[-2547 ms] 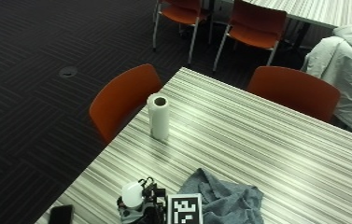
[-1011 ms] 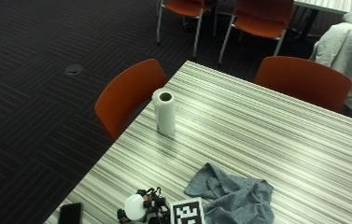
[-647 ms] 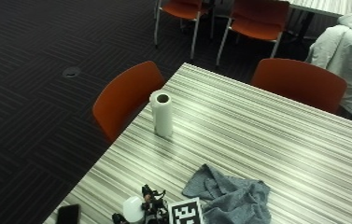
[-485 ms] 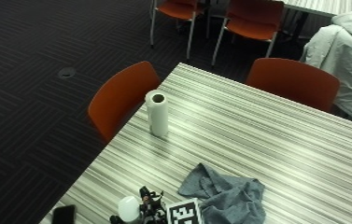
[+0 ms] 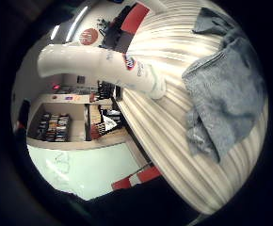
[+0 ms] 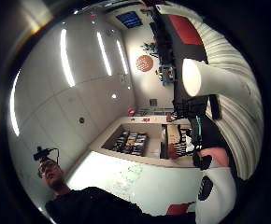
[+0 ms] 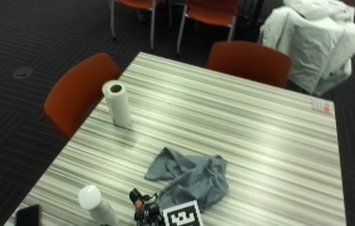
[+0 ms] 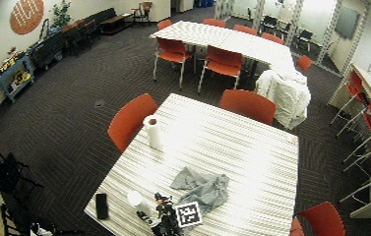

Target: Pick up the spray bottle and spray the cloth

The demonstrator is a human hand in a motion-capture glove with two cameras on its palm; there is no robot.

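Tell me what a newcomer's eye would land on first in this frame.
Probably the crumpled grey cloth lying near the middle of the striped table, then the upright paper towel roll near the table edge beside an orange chair. At the near edge a white spray bottle stands beside the cloth, with a dark phone at the corner.

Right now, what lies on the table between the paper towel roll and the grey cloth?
Nothing: the outside view shows only bare striped table between the upright paper towel roll and the crumpled grey cloth.
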